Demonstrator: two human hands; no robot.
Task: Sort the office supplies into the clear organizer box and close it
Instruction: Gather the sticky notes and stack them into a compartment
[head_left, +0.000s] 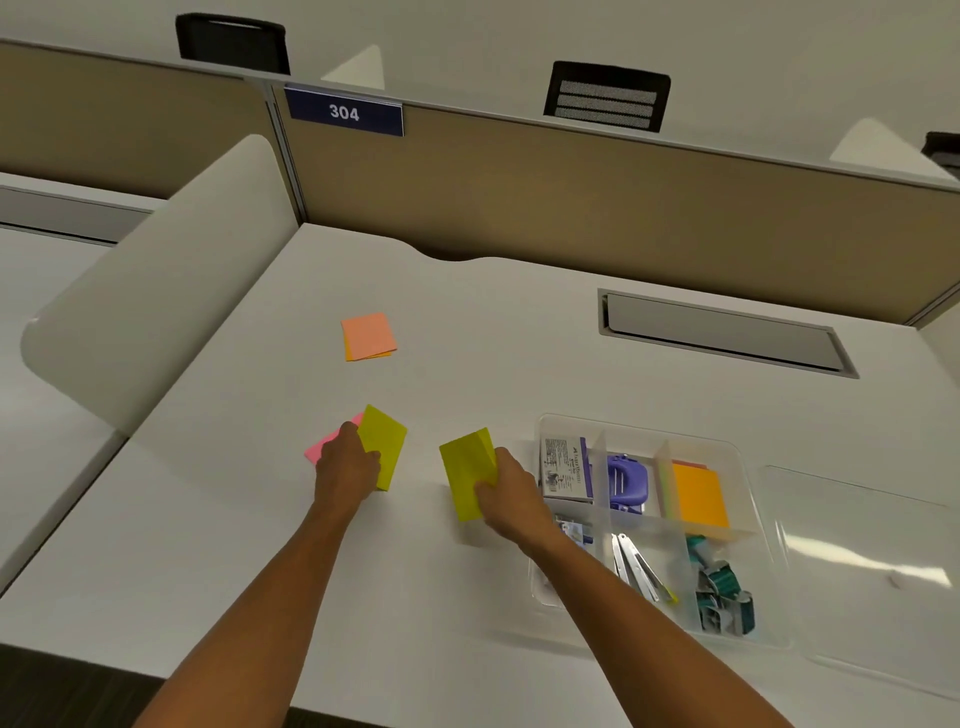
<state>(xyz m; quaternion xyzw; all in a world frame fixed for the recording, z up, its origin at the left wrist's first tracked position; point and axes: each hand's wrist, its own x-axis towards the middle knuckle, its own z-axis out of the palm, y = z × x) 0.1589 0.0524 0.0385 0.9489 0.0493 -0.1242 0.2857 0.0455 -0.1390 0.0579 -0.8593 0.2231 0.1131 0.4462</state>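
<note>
My left hand (345, 467) grips a yellow-green sticky note pad (385, 446) with a pink pad (319, 448) showing under it. My right hand (506, 496) holds a second yellow-green pad (467, 470), tilted up just left of the clear organizer box (750, 470). The box holds an orange pad (698, 493), a purple hole punch (626, 480), a white staple packet (563, 467), a metal stapler-like tool (636, 566) and teal binder clips (724, 597). A salmon and orange pad (368, 336) lies farther back on the desk. The clear lid (878, 571) lies right of the box.
The white desk (260, 545) ends at a tan cubicle partition (571, 197) bearing a blue 304 sign (344, 111). A grey cable tray opening (724, 332) is set into the desk at back right. A white curved divider (156, 312) stands on the left.
</note>
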